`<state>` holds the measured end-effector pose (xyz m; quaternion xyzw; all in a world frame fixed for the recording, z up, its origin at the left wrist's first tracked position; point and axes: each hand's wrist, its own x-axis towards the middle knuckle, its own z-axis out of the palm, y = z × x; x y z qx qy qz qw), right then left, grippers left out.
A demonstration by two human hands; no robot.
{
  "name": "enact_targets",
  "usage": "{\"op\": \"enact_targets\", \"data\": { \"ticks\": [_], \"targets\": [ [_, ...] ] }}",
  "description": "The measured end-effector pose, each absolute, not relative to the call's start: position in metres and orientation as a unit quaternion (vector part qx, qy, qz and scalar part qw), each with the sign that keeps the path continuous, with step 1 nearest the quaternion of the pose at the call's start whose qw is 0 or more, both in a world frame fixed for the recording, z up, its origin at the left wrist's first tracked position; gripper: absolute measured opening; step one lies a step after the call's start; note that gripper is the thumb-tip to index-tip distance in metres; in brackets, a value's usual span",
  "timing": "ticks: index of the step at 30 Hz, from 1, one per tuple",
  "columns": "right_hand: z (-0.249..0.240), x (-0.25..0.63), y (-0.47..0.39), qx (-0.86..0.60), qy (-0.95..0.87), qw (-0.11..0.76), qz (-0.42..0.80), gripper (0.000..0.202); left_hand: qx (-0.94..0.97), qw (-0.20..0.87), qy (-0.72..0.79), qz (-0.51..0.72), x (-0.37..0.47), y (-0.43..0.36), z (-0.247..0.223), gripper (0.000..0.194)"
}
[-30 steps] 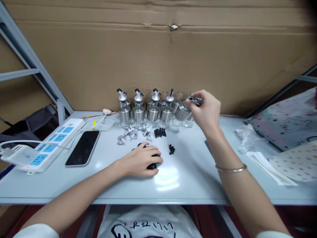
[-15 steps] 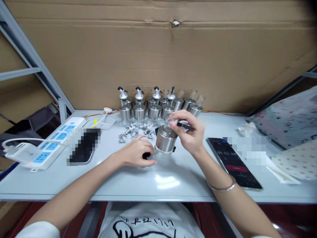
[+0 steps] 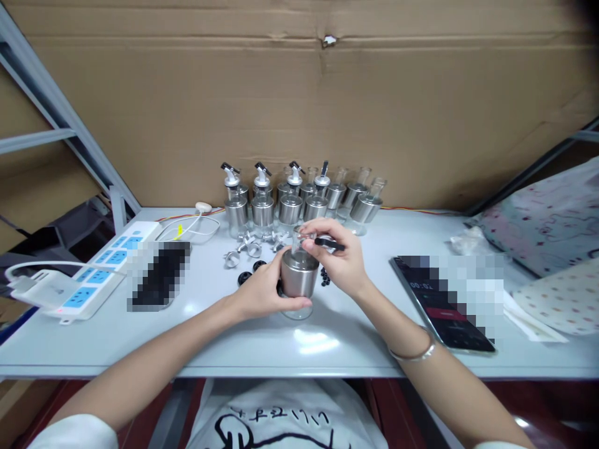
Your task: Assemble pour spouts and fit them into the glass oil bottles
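A glass bottle with a steel sleeve (image 3: 299, 276) stands on the table in front of me. My left hand (image 3: 264, 287) is wrapped around its sleeve, thumb across the near side. At the bottle's neck, my right hand (image 3: 340, 260) is closed with thumb and fingers pinching the glass. A slim black lever-like piece (image 3: 329, 244) sticks out between that hand's fingers; its other end is hidden. Just behind my left hand lie round black caps (image 3: 244, 277) and several silver spout parts (image 3: 231, 259). Small black pieces (image 3: 324, 276) lie beside the bottle, partly covered.
Several more steel-sleeved bottles (image 3: 365, 209) stand in rows at the back, some topped with pourer spouts (image 3: 262, 174). A power strip (image 3: 107, 262) and a phone (image 3: 161, 274) are at left. Another phone (image 3: 442, 305) lies at right near patterned bags (image 3: 552, 224). Cardboard (image 3: 281, 106) rises behind.
The bottle has moved slightly left and become more upright. My left hand has gone from lying beside it to gripping its sleeve. My right hand moved left with the neck.
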<state>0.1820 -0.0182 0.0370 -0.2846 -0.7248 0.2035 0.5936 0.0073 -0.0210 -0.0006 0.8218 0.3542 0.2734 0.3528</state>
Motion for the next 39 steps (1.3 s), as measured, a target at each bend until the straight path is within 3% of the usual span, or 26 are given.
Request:
{"op": "enact_targets", "data": {
  "ticks": [5, 10, 14, 17, 20, 22, 26, 32, 39],
  "targets": [
    [0.035, 0.182, -0.014, -0.31, -0.682, 0.59, 0.3, 0.021, 0.808, 0.381, 0.364, 0.264, 0.007, -0.022, -0.002, 0.07],
    [0.033, 0.184, -0.007, -0.254, -0.58, 0.645, 0.428, 0.032, 0.811, 0.383, 0.366, 0.246, 0.007, -0.021, 0.0, 0.067],
    [0.037, 0.18, -0.008, -0.296, -0.577, 0.674, 0.354, 0.031, 0.812, 0.387, 0.354, 0.255, 0.008, -0.02, 0.001, 0.069],
    [0.041, 0.18, -0.009, -0.292, -0.568, 0.712, 0.293, 0.007, 0.814, 0.387, 0.349, 0.257, 0.008, -0.02, 0.001, 0.069],
    [0.046, 0.186, -0.008, -0.274, -0.55, 0.737, 0.28, 0.01, 0.819, 0.381, 0.349, 0.251, 0.008, -0.02, 0.0, 0.07],
    [0.05, 0.189, -0.008, -0.273, -0.574, 0.717, 0.286, 0.012, 0.821, 0.378, 0.347, 0.249, 0.008, -0.02, 0.0, 0.071],
    [0.055, 0.186, -0.011, -0.277, -0.644, 0.655, 0.281, 0.036, 0.82, 0.384, 0.344, 0.249, 0.008, -0.02, 0.001, 0.069],
    [0.051, 0.178, -0.014, -0.243, -0.67, 0.64, 0.286, 0.012, 0.824, 0.379, 0.342, 0.246, 0.009, -0.02, 0.002, 0.068],
    [0.035, 0.187, -0.015, -0.26, -0.739, 0.582, 0.218, 0.02, 0.825, 0.382, 0.334, 0.25, 0.008, -0.019, 0.001, 0.07]
  ]
}}
